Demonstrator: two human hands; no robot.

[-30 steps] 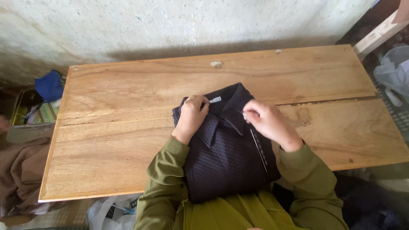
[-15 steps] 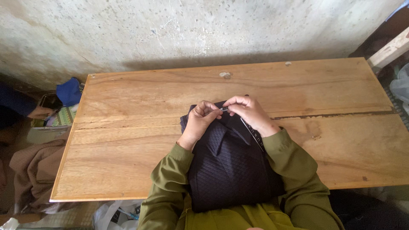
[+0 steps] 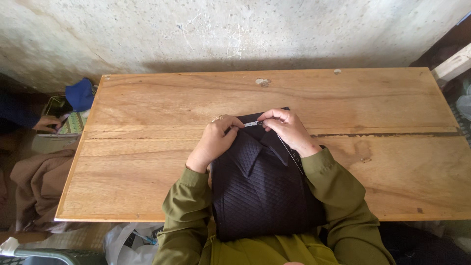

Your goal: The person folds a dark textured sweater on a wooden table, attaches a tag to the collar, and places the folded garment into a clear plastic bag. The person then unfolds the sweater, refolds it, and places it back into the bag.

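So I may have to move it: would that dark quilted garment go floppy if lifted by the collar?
Probably floppy: the dark quilted garment drapes over the table edge. The quilting may add slight body. Both hands, left hand and right hand, pinch the collar, suggesting it sags.

Neck label (image 3: 253,123) too small, pinched.

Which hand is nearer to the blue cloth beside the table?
Left. The left hand rests on the dark shirt's collar, on the blue cloth's side; the right hand lies farther away.
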